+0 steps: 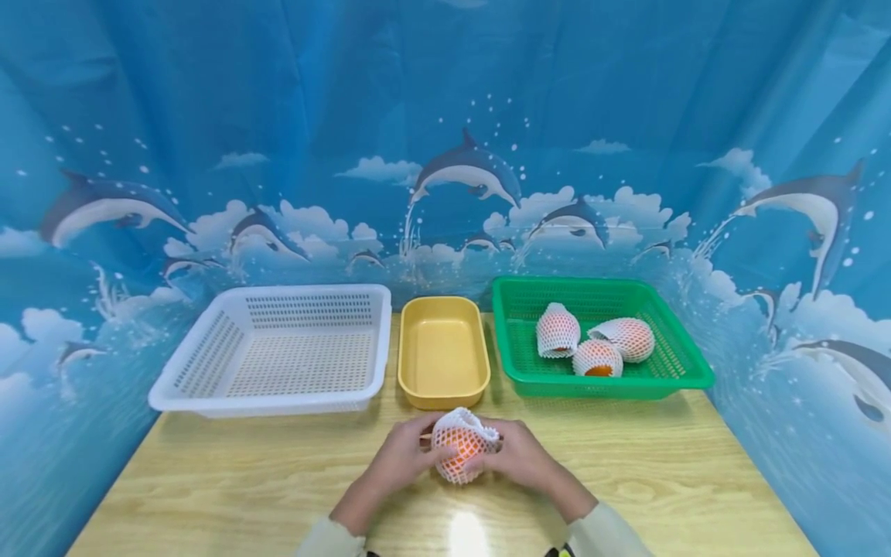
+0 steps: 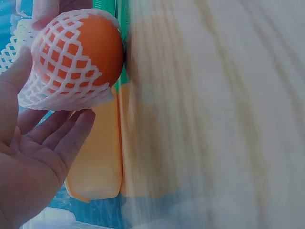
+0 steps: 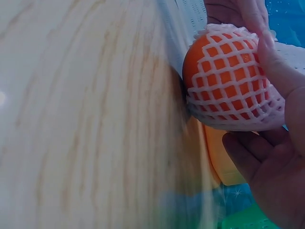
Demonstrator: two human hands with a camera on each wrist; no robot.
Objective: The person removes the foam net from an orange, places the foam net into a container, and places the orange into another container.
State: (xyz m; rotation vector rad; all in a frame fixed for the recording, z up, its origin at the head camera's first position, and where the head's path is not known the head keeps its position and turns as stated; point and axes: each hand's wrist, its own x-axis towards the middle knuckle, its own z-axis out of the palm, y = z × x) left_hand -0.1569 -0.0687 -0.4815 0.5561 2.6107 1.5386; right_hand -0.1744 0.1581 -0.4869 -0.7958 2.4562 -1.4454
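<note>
An orange (image 1: pixel 455 445) in a white foam net sleeve (image 2: pixel 59 62) is held between both hands, low over the wooden table and in front of the yellow tray. My left hand (image 1: pixel 409 450) grips it from the left, thumb at the near side and fingers behind and under. On the other side my right hand (image 1: pixel 520 456) grips the netted fruit, its thumb across the net in the right wrist view. The net leaves the fruit's bottom bare, as the left wrist view shows. Loose net bunches at the top.
Behind the hands stands a yellow tray (image 1: pixel 444 401). At its left is a white slotted basket (image 1: pixel 264 405). To the right, a green basket (image 1: pixel 592 387) holds three netted fruits (image 1: pixel 558 331). A blue dolphin-print curtain (image 1: pixel 334 93) closes off the back and sides of the table (image 1: pixel 668 480).
</note>
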